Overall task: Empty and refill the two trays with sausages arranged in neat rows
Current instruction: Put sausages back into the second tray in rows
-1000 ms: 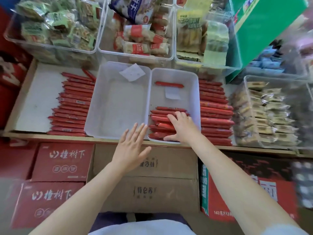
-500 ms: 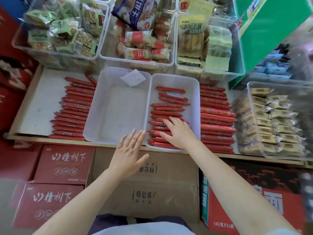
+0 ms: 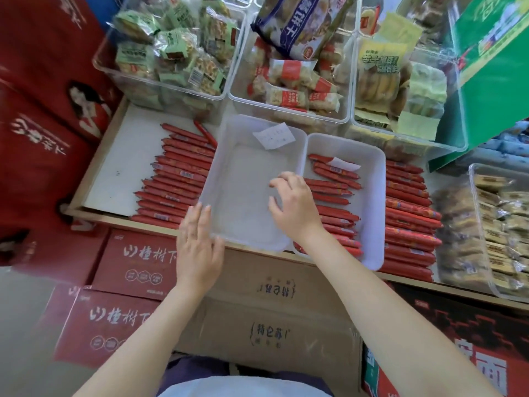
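Sausages (image 3: 174, 184) for the bare left tray (image 3: 229, 224) lie crosswise at its nine o'clock, nearest the flat, empty left hand (image 3: 197, 247); the loosely curled, empty right hand (image 3: 292, 204) hovers over the trays' shared edge.

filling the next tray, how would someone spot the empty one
On the wooden shelf in front of the clear snack bins, two white trays sit side by side. The left tray holds no sausages, only a paper slip at its far end; the right tray holds sausages.
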A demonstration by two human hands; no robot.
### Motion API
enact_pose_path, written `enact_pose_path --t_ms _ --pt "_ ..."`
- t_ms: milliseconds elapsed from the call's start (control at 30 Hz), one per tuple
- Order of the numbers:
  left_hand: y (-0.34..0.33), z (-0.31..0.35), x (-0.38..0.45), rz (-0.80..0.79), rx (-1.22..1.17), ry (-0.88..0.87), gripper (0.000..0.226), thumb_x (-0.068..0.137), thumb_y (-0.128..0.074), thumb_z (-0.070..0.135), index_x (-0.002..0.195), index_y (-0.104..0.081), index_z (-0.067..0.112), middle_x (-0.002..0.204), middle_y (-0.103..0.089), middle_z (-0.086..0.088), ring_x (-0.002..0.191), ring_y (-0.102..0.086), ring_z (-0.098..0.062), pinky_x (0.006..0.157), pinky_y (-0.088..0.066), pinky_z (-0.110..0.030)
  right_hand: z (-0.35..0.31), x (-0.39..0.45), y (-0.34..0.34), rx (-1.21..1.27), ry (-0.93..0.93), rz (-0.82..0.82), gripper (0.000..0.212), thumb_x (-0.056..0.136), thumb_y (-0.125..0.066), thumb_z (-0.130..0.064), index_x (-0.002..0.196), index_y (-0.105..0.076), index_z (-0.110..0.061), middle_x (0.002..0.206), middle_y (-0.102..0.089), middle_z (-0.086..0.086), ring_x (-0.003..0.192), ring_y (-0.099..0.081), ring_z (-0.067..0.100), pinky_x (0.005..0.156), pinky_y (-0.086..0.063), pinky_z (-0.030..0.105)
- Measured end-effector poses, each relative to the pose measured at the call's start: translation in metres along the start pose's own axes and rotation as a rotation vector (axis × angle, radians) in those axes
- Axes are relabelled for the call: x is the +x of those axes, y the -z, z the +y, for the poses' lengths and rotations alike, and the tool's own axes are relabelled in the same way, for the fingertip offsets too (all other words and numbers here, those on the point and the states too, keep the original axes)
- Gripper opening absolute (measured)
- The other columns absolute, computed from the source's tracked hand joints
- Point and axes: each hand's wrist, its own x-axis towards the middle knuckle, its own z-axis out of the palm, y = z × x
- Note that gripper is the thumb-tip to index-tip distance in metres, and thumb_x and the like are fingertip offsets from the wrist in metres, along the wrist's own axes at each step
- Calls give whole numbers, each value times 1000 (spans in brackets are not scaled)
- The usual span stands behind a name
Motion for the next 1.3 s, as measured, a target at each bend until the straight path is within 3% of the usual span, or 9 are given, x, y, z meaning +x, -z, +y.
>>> enact_pose_path --t_ms 67,200,333,467,567,667,767,967,1300 --pt "18 -37 3 39 47 167 56 94 -47 15 147 -36 0 155 -32 -20 147 -22 -33 122 -15 -46 -29 12 -19 33 35 -12 24 82 -58 -9 103 -66 -1 111 -60 17 109 -56 36 94 -45 44" --pt "45 -104 8 -157 207 306 65 92 -54 17 150 -31 0 159 -22 -22 150 -15 -35 123 -11 -45 -86 38 -61 53 77 -161 30 80 -60 -7 108 -65 3 115 -62 20 115 -55 39 101 -43 48" --pt "56 -156 8 -294 282 171 68 90 -59 26 150 -34 5 159 -25 -19 150 -17 -34 122 -20 -49 -135 68 -94 -30 115 -317 42 79 -67 -8 119 -61 5 119 -61 21 117 -53 39 106 -38 43" --pt "62 -179 0 -330 236 35 72 86 -58 20 152 -34 6 159 -29 -18 151 -16 -32 119 -25 -52 -179 85 -131 -178 122 -533 41 86 -66 -18 122 -51 -5 121 -59 13 116 -54 33 89 -44 38" --pt "65 -184 -3 -311 182 5 78 80 -62 14 153 -34 11 160 -28 -13 152 -14 -28 120 -23 -51 -192 85 -161 -381 41 -677 69 80 -75 -41 131 -42 -7 134 -43 11 127 -41 29 95 -44 41" --pt "66 -185 -5 -292 158 5 80 81 -60 13 155 -30 15 163 -21 -8 153 -7 -23 122 -8 -43 -196 88 -174 -517 42 -665 93 68 -82 -51 136 -37 -6 140 -36 13 131 -36 29 102 -42 43" --pt "63 -188 -7 -257 127 -2 81 79 -60 10 154 -32 14 163 -24 -8 153 -7 -24 122 -12 -45 -193 96 -176 -499 31 -678 99 63 -87 -51 136 -38 -4 139 -39 14 131 -37 30 104 -41 43" --pt "58 -189 -9 -243 159 -13 84 76 -64 14 154 -33 14 162 -27 -10 153 -10 -26 122 -20 -50 -190 104 -178 -441 -4 -724 89 69 -87 -42 133 -41 -1 136 -42 16 130 -40 32 105 -41 40" --pt "56 -191 -9 -274 192 -1 86 78 -59 16 157 -25 14 165 -17 -9 154 1 -24 123 -14 -48 -187 95 -188 -461 -48 -657 71 75 -79 -31 129 -44 -2 128 -47 16 120 -46 33 98 -45 44"
